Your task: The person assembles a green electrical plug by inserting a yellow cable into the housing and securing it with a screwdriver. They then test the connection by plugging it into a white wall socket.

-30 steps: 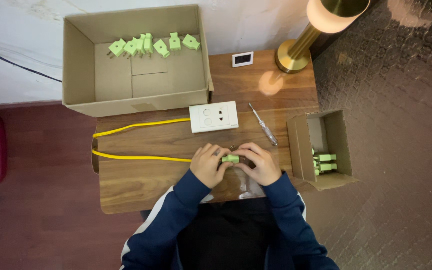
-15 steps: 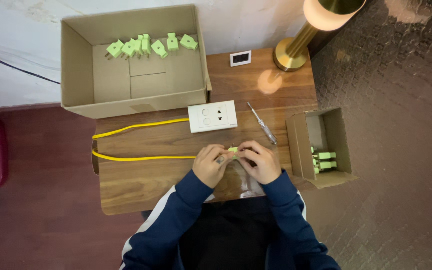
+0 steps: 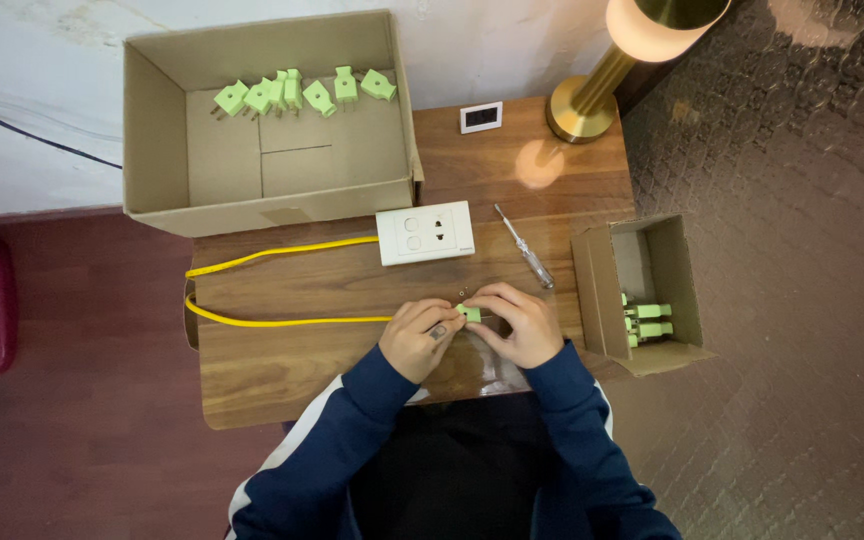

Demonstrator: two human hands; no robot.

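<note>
Both hands meet over the front of a small wooden table. My left hand and my right hand pinch a small light-green plug between their fingertips. A yellow cable runs from the plug's left side, loops at the table's left edge and comes back to a white socket plate. Fingers hide most of the plug. A tiny screw or two lies just above the plug.
A screwdriver lies right of the socket plate. A large open cardboard box at the back holds several green plugs. A small box at the right holds more. A brass lamp and a small white device stand behind.
The hands have stayed over the same spot. The fingers shifted slightly around the green plug, and less of it shows now.
</note>
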